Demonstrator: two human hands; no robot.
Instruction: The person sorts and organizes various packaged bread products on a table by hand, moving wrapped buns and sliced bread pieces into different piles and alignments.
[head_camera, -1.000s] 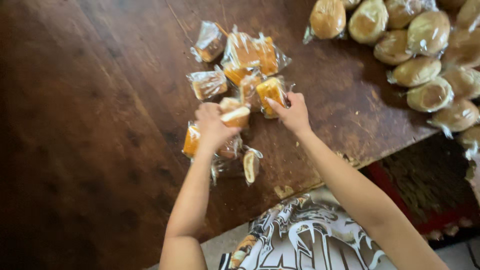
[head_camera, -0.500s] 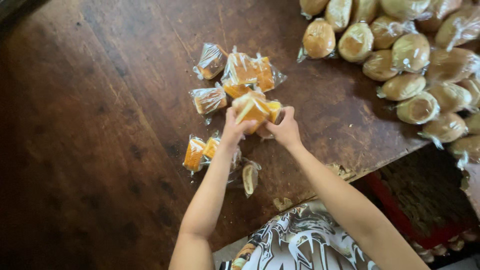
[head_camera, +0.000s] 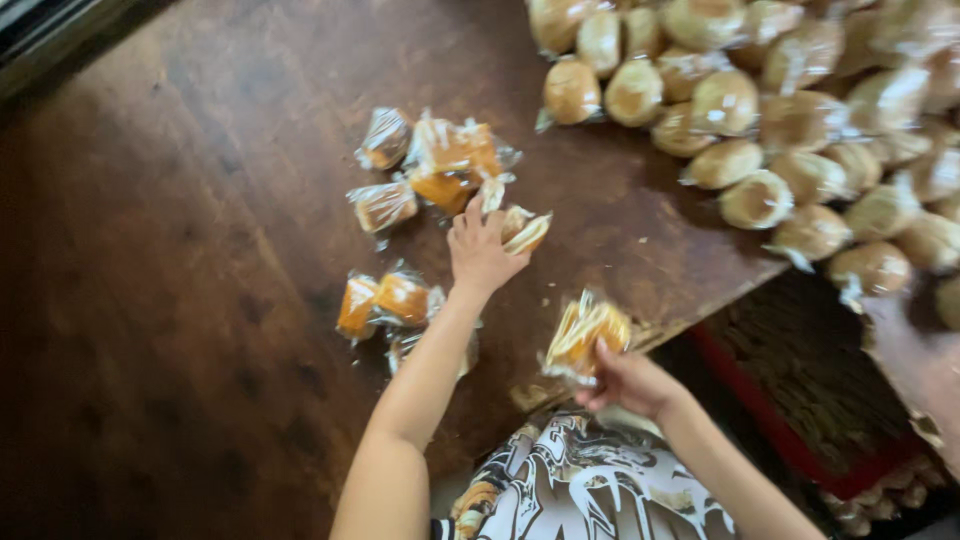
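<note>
— Dark wood fills most of what we see: the desk (head_camera: 180, 300) is a worn brown slab, bare across its whole left half, so we have plenty of open room there. Its near edge runs on a slant from the lower middle up to the right, and beyond that edge a red-rimmed crate (head_camera: 790, 400) sits lower down.

— And where are our hands?

— Our left hand (head_camera: 480, 250) lies out over the desk, fingers spread and loosely curled, touching a wrapped cake slice (head_camera: 522, 228) at the edge of the small cluster. We cannot tell whether it truly grips that slice. Our right hand (head_camera: 630, 380) is pulled back past the desk edge, close to our patterned shirt (head_camera: 590, 490), fingers closed round a wrapped yellow cake (head_camera: 585, 335) in clear plastic, held just above the edge.

— What lies around them?

— Just beyond the left hand is a cluster of wrapped cake pieces (head_camera: 440, 165), touching one another. Near our left forearm sit two more orange pieces (head_camera: 385, 300), side by side, with another wrapped piece partly hidden under the arm. Well apart, at the upper right, a big heap of wrapped round buns (head_camera: 780, 110) crowds the far corner and reaches the right edge, leaving little free space there.

— Any containers?

— Only the crate; its contents look dark and blurred, so we cannot tell.
</note>
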